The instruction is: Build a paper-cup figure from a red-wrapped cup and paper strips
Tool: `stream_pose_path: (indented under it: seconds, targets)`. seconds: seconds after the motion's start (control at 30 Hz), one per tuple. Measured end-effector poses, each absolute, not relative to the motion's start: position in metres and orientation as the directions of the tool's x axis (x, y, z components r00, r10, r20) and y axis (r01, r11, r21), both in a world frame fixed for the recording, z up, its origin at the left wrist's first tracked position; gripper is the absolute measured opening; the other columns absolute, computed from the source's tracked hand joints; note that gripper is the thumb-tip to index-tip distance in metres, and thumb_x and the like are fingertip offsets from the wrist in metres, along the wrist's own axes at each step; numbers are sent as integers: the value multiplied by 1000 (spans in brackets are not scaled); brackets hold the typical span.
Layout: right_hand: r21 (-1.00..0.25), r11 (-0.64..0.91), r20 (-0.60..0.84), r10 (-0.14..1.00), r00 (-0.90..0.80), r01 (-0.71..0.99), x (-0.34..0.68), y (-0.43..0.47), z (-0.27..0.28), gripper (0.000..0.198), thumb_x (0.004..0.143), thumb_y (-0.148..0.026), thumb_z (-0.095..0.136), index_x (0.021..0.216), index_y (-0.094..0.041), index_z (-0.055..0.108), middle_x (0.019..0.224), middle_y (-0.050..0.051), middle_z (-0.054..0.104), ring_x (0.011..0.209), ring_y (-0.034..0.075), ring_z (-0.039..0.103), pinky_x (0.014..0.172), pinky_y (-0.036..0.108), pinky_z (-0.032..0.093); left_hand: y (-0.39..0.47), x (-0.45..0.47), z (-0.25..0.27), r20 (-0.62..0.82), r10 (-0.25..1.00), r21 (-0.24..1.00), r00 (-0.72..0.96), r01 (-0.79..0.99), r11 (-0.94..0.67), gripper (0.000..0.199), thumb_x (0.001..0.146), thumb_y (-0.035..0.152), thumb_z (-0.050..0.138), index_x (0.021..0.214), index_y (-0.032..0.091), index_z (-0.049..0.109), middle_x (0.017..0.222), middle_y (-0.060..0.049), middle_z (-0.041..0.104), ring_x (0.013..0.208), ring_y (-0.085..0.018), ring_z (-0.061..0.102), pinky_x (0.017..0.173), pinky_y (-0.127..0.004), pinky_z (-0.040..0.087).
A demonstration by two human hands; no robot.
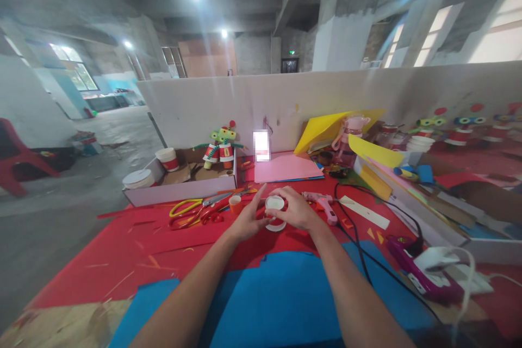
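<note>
Head view: I'm seeing the left hand [252,213] and right hand [297,209] curling partway closed, gripping a white cup [275,204] from both sides, mid-table [101,255]. Left box [183,193] is holding two figures [227,153] and a striped cup [167,158]; right box [428,227] is holding paper scraps [452,210].

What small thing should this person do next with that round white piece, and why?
Perhaps steady the round white piece with the left hand, freeing the right hand for the pink glue gun: both hands surround the piece, while the gun lies just beside the right one.
</note>
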State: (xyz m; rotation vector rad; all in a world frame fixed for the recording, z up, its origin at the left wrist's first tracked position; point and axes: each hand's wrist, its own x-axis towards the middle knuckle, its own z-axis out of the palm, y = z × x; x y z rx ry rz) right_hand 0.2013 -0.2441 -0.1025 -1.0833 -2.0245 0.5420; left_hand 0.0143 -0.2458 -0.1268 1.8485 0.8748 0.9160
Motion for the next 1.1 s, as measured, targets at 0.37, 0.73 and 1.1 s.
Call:
stream_pose_path:
  seconds: [0.37, 0.73, 1.1]
  targets:
    - [-655, 612, 395, 778, -489, 444, 208, -248, -98, 41, 79, -20, 66, 119, -18, 59, 123, 10, 62, 115, 23, 57, 99, 38, 43, -251, 23, -129, 246, 850, 905, 465, 205, -374, 106, 71, 16, 71, 152, 26, 3, 121, -10, 61, 100, -21, 62, 90, -38, 50]
    - [-718, 495, 384, 868, -315, 489, 192, -251, -112, 59, 73, -35, 74, 126, -19, 54, 125, 13, 58, 118, 29, 54, 101, 46, 43, -208, -20, -54, 383, 845, 627, 374, 567, -534, 64, 80, 26, 64, 141, 24, 43, 124, -10, 61, 113, -25, 57, 97, -39, 46]
    - [-674, 531, 695, 693, 195, 514, 175, -262, -103, 39, 96, -32, 40, 134, -23, 43, 131, 11, 51, 125, 25, 44, 103, 45, 39, -35, 26, -65, 61, 992, -25, 106, 994, -105, 43, 84, 17, 61, 125, 8, 53, 119, -21, 60, 110, -30, 59, 92, -43, 47]
